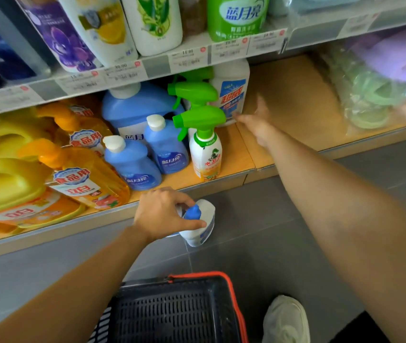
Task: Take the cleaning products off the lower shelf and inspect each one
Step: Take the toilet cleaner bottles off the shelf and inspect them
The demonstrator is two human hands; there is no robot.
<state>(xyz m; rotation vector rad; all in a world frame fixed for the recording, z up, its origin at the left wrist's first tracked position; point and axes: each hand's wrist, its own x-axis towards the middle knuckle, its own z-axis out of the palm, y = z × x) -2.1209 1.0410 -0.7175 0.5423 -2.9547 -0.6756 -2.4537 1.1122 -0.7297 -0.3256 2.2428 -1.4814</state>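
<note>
left hand holding small white plastic bottle with blue cap, right hand spread wide beside big white blue-labelled bottle

Wide bare stretch on the lower shelf, right of centre: the right hand reaches over it, unblocked. Left of that gap it's packed: green spray bottles, a tall white bottle behind them, blue bottles, orange bottles, yellow jugs. The upper shelf edge hangs low above. Bagged goods block the right end. On the near floor, a basket. The left hand holds a small white bottle by the shelf front.
</note>
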